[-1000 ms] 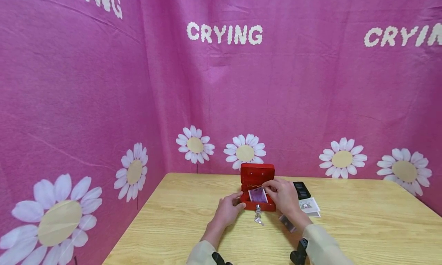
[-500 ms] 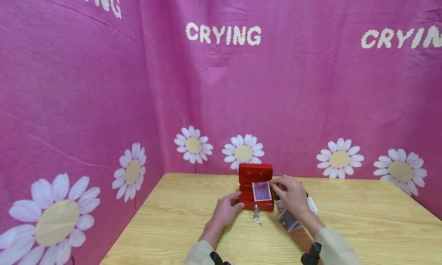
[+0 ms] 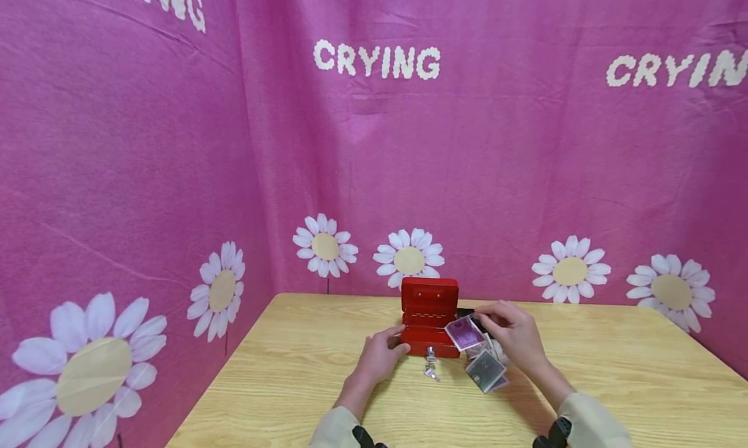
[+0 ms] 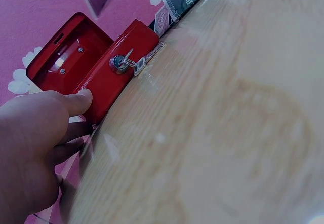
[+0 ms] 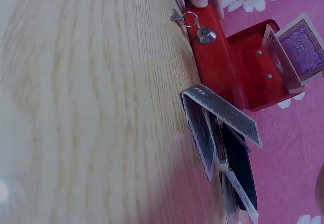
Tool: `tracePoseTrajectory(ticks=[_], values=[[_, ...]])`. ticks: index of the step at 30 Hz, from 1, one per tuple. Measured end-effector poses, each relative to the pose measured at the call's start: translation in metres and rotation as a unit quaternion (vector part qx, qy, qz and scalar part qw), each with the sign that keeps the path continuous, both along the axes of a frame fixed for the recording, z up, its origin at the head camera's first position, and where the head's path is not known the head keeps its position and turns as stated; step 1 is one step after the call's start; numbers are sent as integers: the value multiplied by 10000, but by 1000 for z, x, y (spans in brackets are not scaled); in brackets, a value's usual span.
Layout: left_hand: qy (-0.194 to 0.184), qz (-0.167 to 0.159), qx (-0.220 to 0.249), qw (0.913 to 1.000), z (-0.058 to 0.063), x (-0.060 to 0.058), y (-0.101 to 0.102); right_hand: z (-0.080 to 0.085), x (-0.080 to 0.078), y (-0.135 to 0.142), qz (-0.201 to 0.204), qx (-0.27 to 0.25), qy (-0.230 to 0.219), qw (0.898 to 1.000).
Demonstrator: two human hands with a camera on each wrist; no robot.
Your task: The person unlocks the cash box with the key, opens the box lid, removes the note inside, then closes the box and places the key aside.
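A small red cash box (image 3: 429, 343) stands with its lid raised, and a bunch of keys (image 4: 140, 66) hangs from the lock on its front. My left hand (image 3: 376, 357) grips the box's left end, thumb on the front face, fingers along the side. My right hand (image 3: 517, 336) pinches a folded purple banknote (image 3: 465, 333) marked 5 by its upper edge. In the head view the note hangs just right of the box. Under it, beside the box, lie a folded grey-green banknote (image 3: 486, 369) and other notes. Most of the right hand is outside the right wrist view.
A black tray (image 5: 238, 155) lies behind the loose notes, partly hidden by them and my right hand. The wooden table (image 3: 304, 370) meets a pink curtain (image 3: 497, 175) printed with daisies at the back and left.
My right hand has lifted the purple banknote out of the cash box and carried it right, over the loose notes. My left hand has stayed on the box.
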State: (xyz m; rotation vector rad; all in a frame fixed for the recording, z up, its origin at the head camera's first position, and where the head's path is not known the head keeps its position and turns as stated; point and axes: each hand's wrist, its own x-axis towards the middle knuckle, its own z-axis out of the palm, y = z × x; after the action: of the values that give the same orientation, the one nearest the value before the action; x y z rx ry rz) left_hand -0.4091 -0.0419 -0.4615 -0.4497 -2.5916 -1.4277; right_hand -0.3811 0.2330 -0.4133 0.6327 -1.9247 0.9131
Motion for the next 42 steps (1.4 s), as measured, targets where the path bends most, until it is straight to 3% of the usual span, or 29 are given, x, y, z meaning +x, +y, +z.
tracePoseTrajectory(ticks=[7, 21, 36, 42], values=[[-66, -33, 48, 10000, 0, 1, 0, -5, 5, 11, 278, -93, -41, 9996], [19, -86, 48, 9999, -4, 0, -1, -10, 24, 53, 249, -382, -975, 9942], [29, -67, -5, 10000, -1, -1, -1, -13, 40, 95, 241, -126, -1302, 9911], [4, -20, 6, 10000, 0, 0, 0, -16, 44, 111, 228, 81, -1754, 9842]])
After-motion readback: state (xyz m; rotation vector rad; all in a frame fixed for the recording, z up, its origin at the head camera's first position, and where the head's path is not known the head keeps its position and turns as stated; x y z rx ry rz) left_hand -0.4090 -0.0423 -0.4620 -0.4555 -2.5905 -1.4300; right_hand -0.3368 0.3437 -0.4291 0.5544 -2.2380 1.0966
